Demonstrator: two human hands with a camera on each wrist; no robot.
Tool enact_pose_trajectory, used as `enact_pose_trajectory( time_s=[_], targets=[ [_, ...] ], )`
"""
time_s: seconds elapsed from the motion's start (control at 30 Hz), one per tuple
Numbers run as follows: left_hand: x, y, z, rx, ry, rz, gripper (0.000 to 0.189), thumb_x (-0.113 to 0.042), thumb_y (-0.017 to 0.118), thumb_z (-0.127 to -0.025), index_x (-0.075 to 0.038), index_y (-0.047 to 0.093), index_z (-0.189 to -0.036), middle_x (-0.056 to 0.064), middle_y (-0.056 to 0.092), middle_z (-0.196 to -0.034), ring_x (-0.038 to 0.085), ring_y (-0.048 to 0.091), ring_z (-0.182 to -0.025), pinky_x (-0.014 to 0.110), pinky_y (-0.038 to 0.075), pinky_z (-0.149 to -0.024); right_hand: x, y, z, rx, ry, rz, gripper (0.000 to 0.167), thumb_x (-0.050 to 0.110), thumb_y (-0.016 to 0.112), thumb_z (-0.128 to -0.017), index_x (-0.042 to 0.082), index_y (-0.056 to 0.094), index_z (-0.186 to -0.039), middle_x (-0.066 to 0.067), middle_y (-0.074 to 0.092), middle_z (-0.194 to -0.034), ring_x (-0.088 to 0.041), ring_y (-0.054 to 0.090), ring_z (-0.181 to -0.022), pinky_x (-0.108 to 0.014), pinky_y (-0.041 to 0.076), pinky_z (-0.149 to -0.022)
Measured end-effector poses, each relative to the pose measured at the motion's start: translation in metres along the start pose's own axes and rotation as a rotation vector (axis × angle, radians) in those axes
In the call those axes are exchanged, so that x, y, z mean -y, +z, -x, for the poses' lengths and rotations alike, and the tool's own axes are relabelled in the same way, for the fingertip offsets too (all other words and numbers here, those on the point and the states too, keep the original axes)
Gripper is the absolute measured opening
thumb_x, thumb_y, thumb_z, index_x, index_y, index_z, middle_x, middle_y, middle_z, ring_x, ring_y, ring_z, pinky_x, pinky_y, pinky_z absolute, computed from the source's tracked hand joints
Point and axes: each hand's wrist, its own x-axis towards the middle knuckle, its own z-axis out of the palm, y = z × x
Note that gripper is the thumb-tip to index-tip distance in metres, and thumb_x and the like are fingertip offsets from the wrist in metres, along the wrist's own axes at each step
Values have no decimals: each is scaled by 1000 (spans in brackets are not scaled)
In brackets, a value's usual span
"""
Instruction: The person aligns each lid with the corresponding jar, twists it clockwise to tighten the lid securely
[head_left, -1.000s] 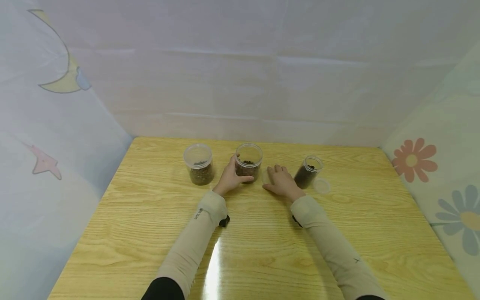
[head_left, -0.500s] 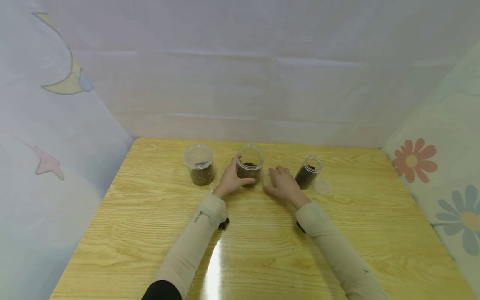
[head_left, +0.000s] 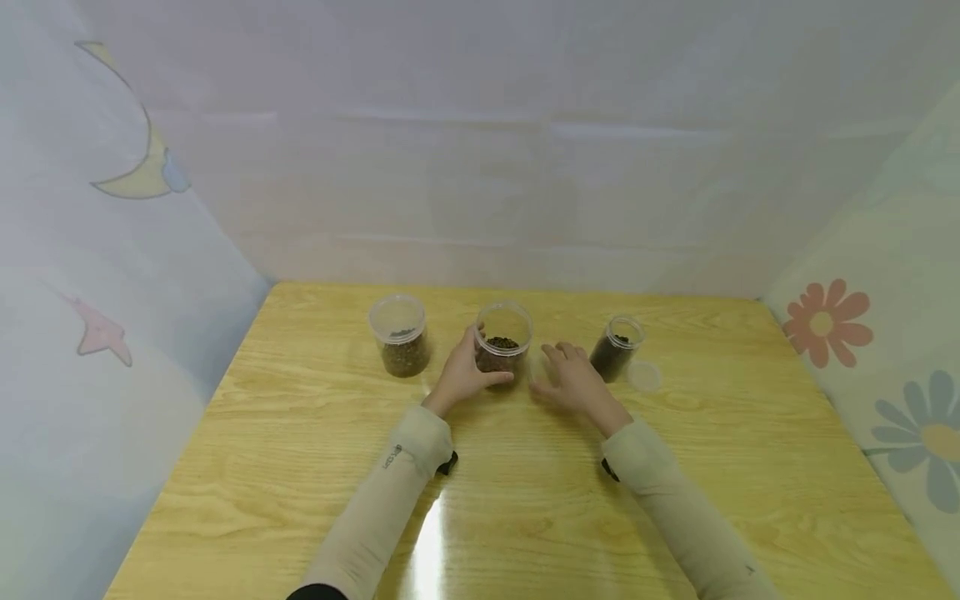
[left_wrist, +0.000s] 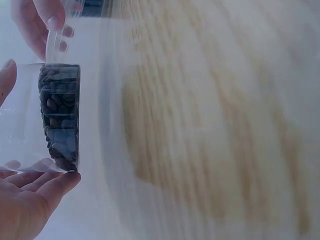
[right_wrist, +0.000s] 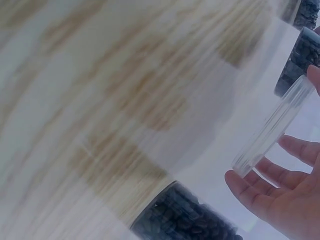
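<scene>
My left hand grips a wide clear jar, partly filled with dark beans that look like coffee beans. In the left wrist view, the thumb and fingers lie on opposite sides of its wall, and the beans sit at its base. Just to its right, my right hand holds a round clear lid by its edge, thumb on one side and fingers on the other, as the right wrist view shows. The lid stands tilted beside the jar, apart from its open top.
Left of the hands stands another wide jar of dark beans. A narrower jar with dark contents stands right of my right hand, with a small clear lid flat on the wooden table beside it. Fabric walls surround the table.
The left hand and its jar have shifted slightly right and nearer. The right hand has drawn a little right and nearer with the lid. The head view has tilted up slightly.
</scene>
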Motion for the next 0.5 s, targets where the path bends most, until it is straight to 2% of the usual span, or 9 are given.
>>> enact_pose_trajectory(
  time_s=[0.1, 0.27, 0.5],
  targets=[
    [-2, 0, 2, -1, 11, -5, 100, -28, 80, -70, -6, 17, -144, 16, 31, -143, 32, 39, -124, 45, 35, -99, 2, -3, 3, -14, -6, -6, 74, 41, 65, -82, -4, 38, -135, -31, 37, -130, -48, 34, -119, -57, 37, -91],
    [-2, 1, 8, 1, 33, -19, 102, -33, 80, -68, -5, 17, -144, 17, 31, -142, 32, 39, -124, 45, 35, -99, 3, -4, 9, -31, -11, -14, 74, 41, 66, -81, -5, 39, -134, -31, 38, -130, -49, 35, -119, -57, 36, -92],
    [-1, 3, 18, -3, 24, -8, 101, -35, 80, -67, -3, 20, -142, 19, 34, -140, 33, 38, -124, 46, 34, -99, 4, -2, 17, -56, -29, -39, 72, 40, 67, -80, -3, 42, -133, -31, 40, -129, -48, 37, -118, -57, 37, -90]
  ],
)
